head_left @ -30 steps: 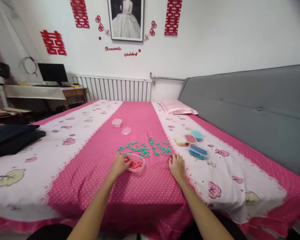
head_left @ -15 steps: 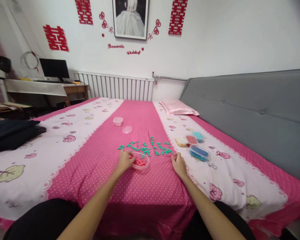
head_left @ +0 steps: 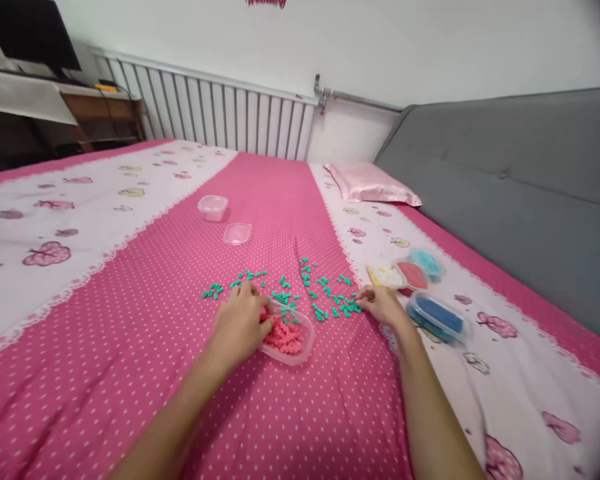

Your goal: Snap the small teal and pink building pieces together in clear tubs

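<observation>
While the left hand [head_left: 243, 320] curled over the left rim of a shallow, rounded container of clear plastic [head_left: 307, 347], small red plastic-looking pieces [head_left: 284, 338] lay heaped inside it. The thumb and forefinger stood slightly apart; whether they gripped the rim or a piece could not be told. The container's low wall seemed useful for keeping the red pieces from mixing with the small green plastic-looking pieces [head_left: 350, 308] strewn just beyond, over the pink, white-dotted bedspread [head_left: 290, 427]. At that scatter's right end the right hand [head_left: 383, 303] had its fingertips close together; if they pinched a piece, it was hidden.

Toward the bed's right edge sat an oval, blue-filled tub [head_left: 439, 317] and a red-filled tub [head_left: 413, 275], probably put aside within reach; they hemmed that hand's outer side. Leftward, the left hand had a wide stretch of cloth.

Farther off lay a flat, clear plastic lid [head_left: 237, 233], and a shiny pink pillow [head_left: 373, 182] near the bed's far right corner, beside the grey padded headboard [head_left: 505, 153].
</observation>
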`<action>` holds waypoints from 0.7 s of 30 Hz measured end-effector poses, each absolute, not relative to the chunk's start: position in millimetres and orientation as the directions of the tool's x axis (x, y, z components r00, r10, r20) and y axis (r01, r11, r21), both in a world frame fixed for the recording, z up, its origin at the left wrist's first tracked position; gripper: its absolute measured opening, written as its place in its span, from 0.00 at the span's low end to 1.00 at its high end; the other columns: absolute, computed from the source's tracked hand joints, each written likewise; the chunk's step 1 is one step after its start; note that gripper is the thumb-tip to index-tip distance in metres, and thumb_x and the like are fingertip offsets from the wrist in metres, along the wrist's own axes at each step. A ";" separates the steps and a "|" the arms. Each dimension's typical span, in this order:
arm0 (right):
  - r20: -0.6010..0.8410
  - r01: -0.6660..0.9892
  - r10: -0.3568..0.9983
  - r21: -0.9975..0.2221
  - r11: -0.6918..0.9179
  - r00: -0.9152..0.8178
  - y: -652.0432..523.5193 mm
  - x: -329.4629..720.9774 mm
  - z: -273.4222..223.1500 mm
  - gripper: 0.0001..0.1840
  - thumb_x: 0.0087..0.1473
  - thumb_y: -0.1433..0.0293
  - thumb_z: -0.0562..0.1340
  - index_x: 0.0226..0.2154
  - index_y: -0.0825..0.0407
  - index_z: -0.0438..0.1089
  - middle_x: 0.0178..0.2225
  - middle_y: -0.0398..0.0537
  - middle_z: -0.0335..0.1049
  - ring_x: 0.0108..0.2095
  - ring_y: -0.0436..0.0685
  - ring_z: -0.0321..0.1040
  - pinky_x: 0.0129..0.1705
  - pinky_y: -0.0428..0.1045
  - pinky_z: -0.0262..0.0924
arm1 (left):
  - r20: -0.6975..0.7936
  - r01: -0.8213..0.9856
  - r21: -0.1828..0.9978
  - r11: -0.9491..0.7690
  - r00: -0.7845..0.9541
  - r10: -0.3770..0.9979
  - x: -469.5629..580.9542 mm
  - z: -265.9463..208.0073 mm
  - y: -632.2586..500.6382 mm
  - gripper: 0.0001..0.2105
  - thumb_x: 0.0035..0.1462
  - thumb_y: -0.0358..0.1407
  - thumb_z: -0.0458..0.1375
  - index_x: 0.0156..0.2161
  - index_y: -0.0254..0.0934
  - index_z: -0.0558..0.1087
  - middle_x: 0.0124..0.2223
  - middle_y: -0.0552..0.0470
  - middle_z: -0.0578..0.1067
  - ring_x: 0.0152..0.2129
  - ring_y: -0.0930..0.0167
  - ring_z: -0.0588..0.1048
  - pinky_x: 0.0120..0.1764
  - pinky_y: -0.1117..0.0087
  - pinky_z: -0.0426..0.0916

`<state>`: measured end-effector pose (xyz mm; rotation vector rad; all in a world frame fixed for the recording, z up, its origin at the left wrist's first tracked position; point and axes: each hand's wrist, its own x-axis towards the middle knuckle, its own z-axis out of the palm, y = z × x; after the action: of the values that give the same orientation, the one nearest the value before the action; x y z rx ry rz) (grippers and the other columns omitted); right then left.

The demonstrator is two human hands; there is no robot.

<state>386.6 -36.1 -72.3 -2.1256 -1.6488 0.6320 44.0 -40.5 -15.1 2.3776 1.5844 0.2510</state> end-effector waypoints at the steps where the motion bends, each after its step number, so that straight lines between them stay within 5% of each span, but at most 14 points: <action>1: -0.118 0.808 0.973 -0.543 -0.230 0.198 -34.9 387.0 -60.6 0.22 0.64 0.60 0.64 0.57 0.52 0.69 0.56 0.53 0.70 0.50 0.61 0.72 0.50 0.61 0.71 | -0.031 0.865 0.306 -0.397 0.426 0.904 44.1 -8.6 -37.1 0.06 0.60 0.33 0.62 0.41 0.39 0.81 0.53 0.41 0.71 0.53 0.54 0.70 0.54 0.52 0.66; 6: -0.059 0.798 0.998 -0.602 -0.028 -0.010 -30.8 336.9 9.0 0.04 0.58 0.70 0.67 0.37 0.52 0.76 0.36 0.46 0.79 0.38 0.55 0.76 0.44 0.51 0.69 | -0.124 0.772 0.281 -0.570 0.618 0.776 48.2 15.5 -15.9 0.01 0.54 0.33 0.68 0.32 0.41 0.81 0.45 0.48 0.75 0.44 0.60 0.73 0.51 0.56 0.63; 10: 0.025 0.544 0.939 -0.810 0.221 -0.344 -48.4 267.6 19.7 0.05 0.58 0.70 0.63 0.34 0.48 0.76 0.31 0.40 0.79 0.33 0.51 0.76 0.36 0.45 0.68 | -0.043 0.675 0.389 -0.627 0.693 0.720 38.9 1.1 -10.1 0.02 0.57 0.32 0.65 0.37 0.41 0.80 0.47 0.51 0.74 0.47 0.62 0.72 0.50 0.58 0.62; 12: 0.060 0.521 0.922 -0.810 0.269 -0.382 -61.1 249.6 7.3 0.07 0.57 0.72 0.62 0.32 0.48 0.76 0.28 0.39 0.79 0.28 0.49 0.75 0.30 0.43 0.66 | 0.039 0.627 0.467 -0.623 0.689 0.723 29.9 -9.8 -13.0 0.05 0.59 0.31 0.62 0.39 0.42 0.79 0.49 0.52 0.73 0.49 0.63 0.71 0.51 0.59 0.62; 21: 0.425 0.727 0.837 -0.443 0.524 -0.344 -77.5 246.2 -24.0 0.15 0.58 0.76 0.62 0.45 0.45 0.75 0.34 0.39 0.82 0.31 0.53 0.80 0.31 0.46 0.71 | 0.121 0.516 0.596 -0.615 0.699 0.705 25.7 -11.3 -19.9 0.07 0.58 0.31 0.59 0.39 0.41 0.79 0.52 0.52 0.72 0.50 0.65 0.71 0.55 0.60 0.61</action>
<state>246.2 -77.5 -24.0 -1.2661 -2.1507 0.2321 25.7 -19.9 -11.3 2.3756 0.9339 0.4712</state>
